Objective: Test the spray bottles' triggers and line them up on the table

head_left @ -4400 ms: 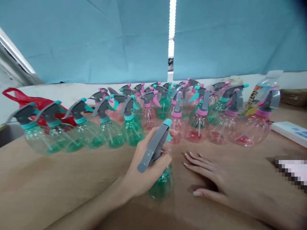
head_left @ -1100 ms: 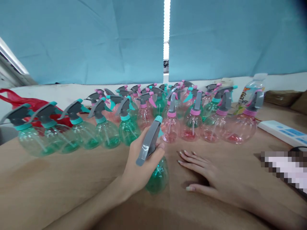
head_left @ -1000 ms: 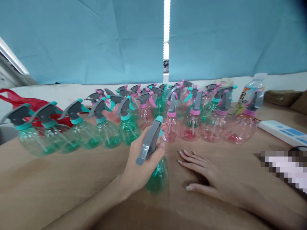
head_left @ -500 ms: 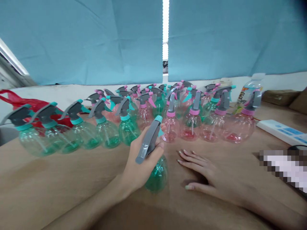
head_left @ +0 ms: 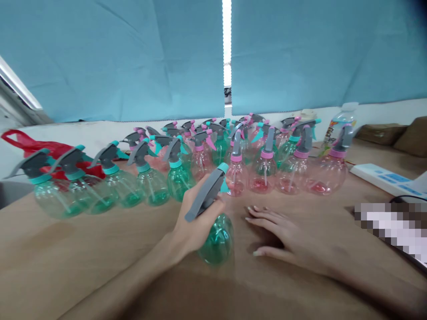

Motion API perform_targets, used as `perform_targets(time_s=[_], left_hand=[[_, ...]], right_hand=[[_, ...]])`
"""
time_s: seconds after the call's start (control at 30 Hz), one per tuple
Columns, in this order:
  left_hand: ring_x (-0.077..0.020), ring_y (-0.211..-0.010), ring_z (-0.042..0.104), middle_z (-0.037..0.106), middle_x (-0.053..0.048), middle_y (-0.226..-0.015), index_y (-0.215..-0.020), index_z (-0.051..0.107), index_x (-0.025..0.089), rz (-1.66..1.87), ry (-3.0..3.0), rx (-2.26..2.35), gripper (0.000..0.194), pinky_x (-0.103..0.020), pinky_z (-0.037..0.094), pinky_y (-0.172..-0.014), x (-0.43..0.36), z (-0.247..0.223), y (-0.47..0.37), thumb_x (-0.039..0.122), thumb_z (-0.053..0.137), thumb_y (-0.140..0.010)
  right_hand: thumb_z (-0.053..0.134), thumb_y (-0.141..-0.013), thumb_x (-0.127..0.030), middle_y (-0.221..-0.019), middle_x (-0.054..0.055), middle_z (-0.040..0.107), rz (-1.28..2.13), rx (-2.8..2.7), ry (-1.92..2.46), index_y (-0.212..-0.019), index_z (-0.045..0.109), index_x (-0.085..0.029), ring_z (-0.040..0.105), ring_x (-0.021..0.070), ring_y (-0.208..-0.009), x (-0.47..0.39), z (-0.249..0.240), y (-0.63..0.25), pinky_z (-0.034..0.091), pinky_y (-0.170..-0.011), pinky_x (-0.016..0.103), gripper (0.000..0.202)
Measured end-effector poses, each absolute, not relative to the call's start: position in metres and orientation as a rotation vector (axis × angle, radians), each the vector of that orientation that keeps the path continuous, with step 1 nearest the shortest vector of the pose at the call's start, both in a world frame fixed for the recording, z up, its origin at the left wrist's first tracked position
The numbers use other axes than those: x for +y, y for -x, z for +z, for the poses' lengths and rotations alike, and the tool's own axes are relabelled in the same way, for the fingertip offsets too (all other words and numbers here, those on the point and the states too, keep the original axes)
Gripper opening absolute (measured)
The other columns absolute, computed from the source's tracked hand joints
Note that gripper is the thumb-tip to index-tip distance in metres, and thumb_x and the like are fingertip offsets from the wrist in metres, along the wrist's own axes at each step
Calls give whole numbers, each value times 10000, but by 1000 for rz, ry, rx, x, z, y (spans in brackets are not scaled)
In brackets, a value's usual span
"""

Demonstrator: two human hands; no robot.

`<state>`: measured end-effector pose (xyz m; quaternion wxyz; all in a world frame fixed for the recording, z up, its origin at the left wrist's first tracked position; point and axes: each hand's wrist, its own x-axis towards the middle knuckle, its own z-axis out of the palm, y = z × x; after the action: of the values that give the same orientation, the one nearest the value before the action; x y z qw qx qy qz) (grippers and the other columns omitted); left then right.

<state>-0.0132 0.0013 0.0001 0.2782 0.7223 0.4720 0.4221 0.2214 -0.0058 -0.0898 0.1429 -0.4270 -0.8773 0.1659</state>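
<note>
My left hand (head_left: 195, 218) is wrapped round the neck of a green spray bottle (head_left: 218, 240), which has a grey head and a turquoise nozzle and trigger. The fingers cover its collar. Palm down on the wooden table (head_left: 100, 262), my right hand (head_left: 283, 235) lies with its fingers stretched out, holding nothing. Just beyond it stand pink spray bottles (head_left: 262, 178) with grey heads and pink collars. To the left of my left hand runs a row of green spray bottles (head_left: 151, 189), each with a turquoise collar.
Several more pink and green spray bottles (head_left: 200, 155) crowd the back. A red plastic bag (head_left: 40, 149) lies at the left. On the right are a drink bottle (head_left: 338, 126), a white power strip (head_left: 383, 180) and a blurred-out object (head_left: 390, 226). Blue curtains (head_left: 116, 58) hang behind.
My left hand still grips the green spray bottle, its head now leaning slightly more to the right. The view has shifted a little; my right hand stays flat.
</note>
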Motion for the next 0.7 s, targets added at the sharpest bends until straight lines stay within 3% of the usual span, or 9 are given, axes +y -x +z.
perform_targets(time_s=[0.2,0.33,0.4,0.53,0.7], left_hand=[[-158,-740,561,579,14,-782,-899,525,226,1162,-1923,1251,72,-287,462,-689,4,-6,10,248,543,-833],[-179,-802,608,634,-8,-852,-1076,533,224,1192,-1913,1166,267,-324,510,-739,9,-10,9,343,584,-842],[-197,-891,624,652,-31,-1000,-1201,487,250,1176,-1940,1131,397,-353,516,-804,8,-10,11,377,597,-842],[-240,-1156,551,525,-46,-1344,-1357,355,310,1133,-1988,1078,627,-406,447,-987,3,-4,20,414,642,-809],[-258,-1314,399,375,-88,-1465,-1412,255,254,1132,-1959,1229,729,-444,365,-1072,-9,-14,46,427,627,-809]], right_hand=[[528,-825,-615,-1336,106,550,376,-2409,1214,-1324,473,-226,519,302,-1199,-22,-54,-192,437,-976,475,635],[580,-803,-589,-1252,121,594,282,-2292,1112,-1319,424,-190,569,292,-1119,-26,-38,-163,486,-894,451,671],[598,-789,-585,-1175,118,624,246,-2238,1103,-1301,426,-174,596,287,-1059,-25,-34,-148,501,-856,436,678],[604,-780,-588,-1099,128,636,189,-2186,1137,-1183,504,-160,603,302,-1016,-21,-32,-126,508,-805,430,596],[612,-805,-480,-1031,98,648,190,-2189,1214,-1133,504,-181,624,284,-925,-5,-29,-118,505,-733,409,457]])
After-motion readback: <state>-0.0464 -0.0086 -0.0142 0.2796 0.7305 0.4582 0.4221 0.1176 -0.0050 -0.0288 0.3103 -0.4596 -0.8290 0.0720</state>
